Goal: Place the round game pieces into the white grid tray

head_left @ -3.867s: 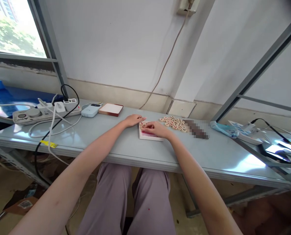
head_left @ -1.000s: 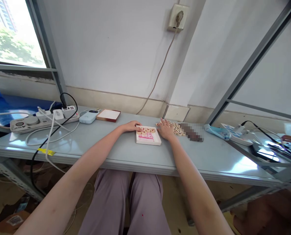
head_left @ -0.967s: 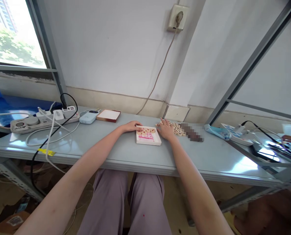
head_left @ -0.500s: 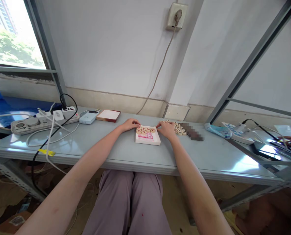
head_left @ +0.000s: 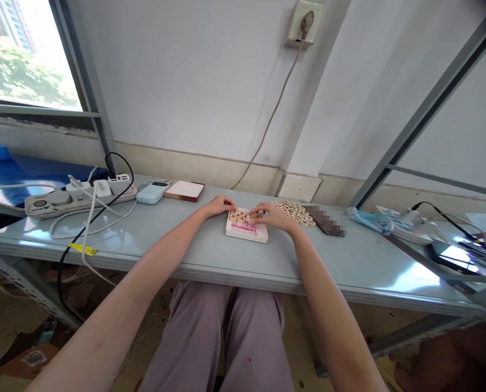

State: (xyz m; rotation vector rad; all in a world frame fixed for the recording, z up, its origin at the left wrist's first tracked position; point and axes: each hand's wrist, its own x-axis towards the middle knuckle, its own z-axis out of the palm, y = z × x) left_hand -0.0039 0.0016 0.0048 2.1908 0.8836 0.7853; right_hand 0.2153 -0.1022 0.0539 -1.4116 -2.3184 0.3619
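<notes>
At the far left, a power strip (head_left: pixel 65 199) is lying among cables, with a pale blue device (head_left: pixel 153 192) and a shallow lid (head_left: pixel 184 190) following it along the desk. Next, the left hand (head_left: pixel 218 205) is resting at the far left corner of a white box (head_left: pixel 246 236), its fingers curling loosely; whether they are pinching the wall, I cannot tell. Inside the box, round pieces (head_left: pixel 242 216) are forming a row along the far side, the row's long axis running left to right. The right hand (head_left: pixel 271 214) is arching over the row's right end, fingertips touching down there; whether they are grasping a piece is hidden. Loose pieces (head_left: pixel 294 212) are lying just beyond and right of that hand, far nearer to it than to the left, and a dark object (head_left: pixel 325 220) is sitting beside them.
</notes>
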